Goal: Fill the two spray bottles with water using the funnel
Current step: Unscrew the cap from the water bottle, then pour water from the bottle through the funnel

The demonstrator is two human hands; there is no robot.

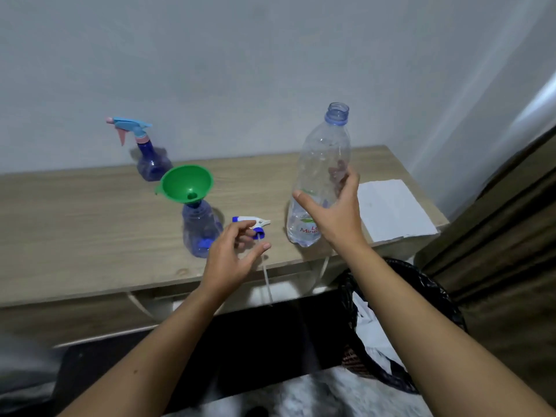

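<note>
A blue spray bottle (201, 233) stands near the table's front edge with a green funnel (186, 183) seated in its neck. Its white-and-blue spray head (251, 220) lies on the table just to the right, the dip tube (267, 276) hanging past the edge. My left hand (231, 257) hovers at the head's blue collar with fingers spread, thumb and forefinger on either side of it. A second blue spray bottle (152, 164), with a light-blue and pink trigger, stands at the back by the wall. My right hand (337, 212) wraps the uncapped, nearly empty clear water bottle (319, 164), upright on the table.
A white sheet of paper (394, 209) lies on the wooden table (75, 230) at its right end. Below the front right corner stands a bin lined with a black bag (427, 296). A wall closes the back, a brown curtain the right.
</note>
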